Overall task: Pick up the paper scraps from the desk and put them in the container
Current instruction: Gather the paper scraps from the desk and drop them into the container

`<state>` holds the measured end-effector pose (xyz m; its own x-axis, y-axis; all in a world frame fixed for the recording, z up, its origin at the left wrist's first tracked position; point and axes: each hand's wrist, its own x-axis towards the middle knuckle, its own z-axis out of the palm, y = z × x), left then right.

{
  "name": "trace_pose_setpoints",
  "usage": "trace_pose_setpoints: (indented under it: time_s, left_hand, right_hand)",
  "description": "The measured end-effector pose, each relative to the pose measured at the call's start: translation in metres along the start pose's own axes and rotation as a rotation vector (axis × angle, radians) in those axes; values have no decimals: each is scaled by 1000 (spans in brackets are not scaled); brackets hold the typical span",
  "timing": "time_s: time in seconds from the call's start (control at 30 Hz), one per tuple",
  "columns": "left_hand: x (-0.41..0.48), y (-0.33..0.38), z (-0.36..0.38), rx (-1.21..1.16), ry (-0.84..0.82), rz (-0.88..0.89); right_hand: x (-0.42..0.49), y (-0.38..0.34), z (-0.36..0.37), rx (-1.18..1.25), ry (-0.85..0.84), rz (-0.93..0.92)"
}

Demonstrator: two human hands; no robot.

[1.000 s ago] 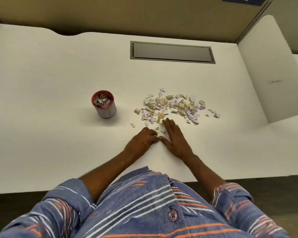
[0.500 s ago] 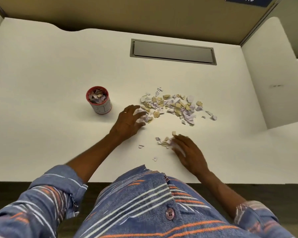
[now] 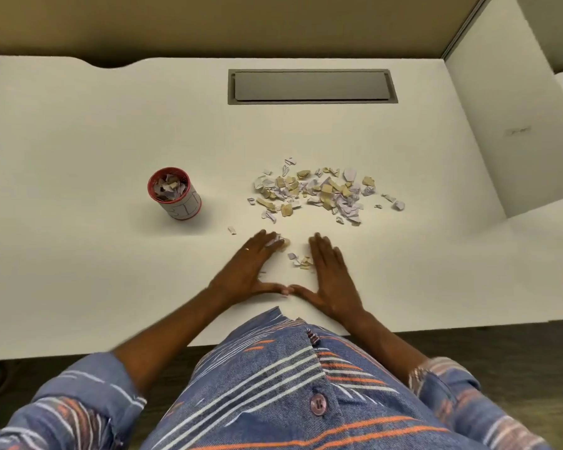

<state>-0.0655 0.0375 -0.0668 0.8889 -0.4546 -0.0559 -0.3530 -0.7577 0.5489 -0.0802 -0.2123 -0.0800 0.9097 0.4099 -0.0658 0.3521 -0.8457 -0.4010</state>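
Both hands lie flat on the white worktop (image 3: 78, 254), fingers straight and close together, gripping nothing. The left hand (image 3: 251, 267) and the right hand (image 3: 330, 274) angle apart like a V, their thumb tips touching near the front edge. A ring shows on the left one. A few pale scraps (image 3: 276, 242) lie at the left fingertips, touching them; whether they sit under or over the fingers is unclear.

Taking the two hands as the dial's centre: one small cluster (image 3: 301, 262) of roughly half a dozen bits sits between the fingers. One lone scrap (image 3: 231, 230) lies at 11 o'clock, just beside the left hand. The main pile of paper scraps (image 3: 322, 193), tan and pale lilac, too many to count, spreads at 12 to 1 o'clock, with three strays (image 3: 398, 205) off its right end.

One container (image 3: 176, 194), a small white cup with a red rim, stands upright at 10 o'clock, well apart from the pile and already holding scraps.

One grey hatch (image 3: 312, 86) is set flush in the surface at 12 o'clock, farther back. A white divider (image 3: 488, 125) rises at 2 o'clock. Nothing stands between the pile and the cup.
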Motion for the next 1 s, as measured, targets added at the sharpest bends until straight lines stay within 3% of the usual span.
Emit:
trace_pose_setpoints:
  time_s: [0.13,0.27,0.47,0.6,0.73,1.0]
  left_hand:
    - [-7,18,21,62,30,-59]
    - [0,23,30,4,107,-169]
    - [13,13,13,80,121,-202]
    - [12,-1,9,149,229,-92]
    - [7,-23,11,184,234,32]
    - [-14,-11,-8,72,190,33]
  right_hand:
    - [30,-13,8,63,-20,-185]
    - [31,-7,12,95,80,-341]
    - [11,22,0,56,94,-268]
    - [-6,32,-16,98,-7,-209]
    - [-7,25,-18,44,-90,-252]
    - [-2,19,-4,-1,0,-329]
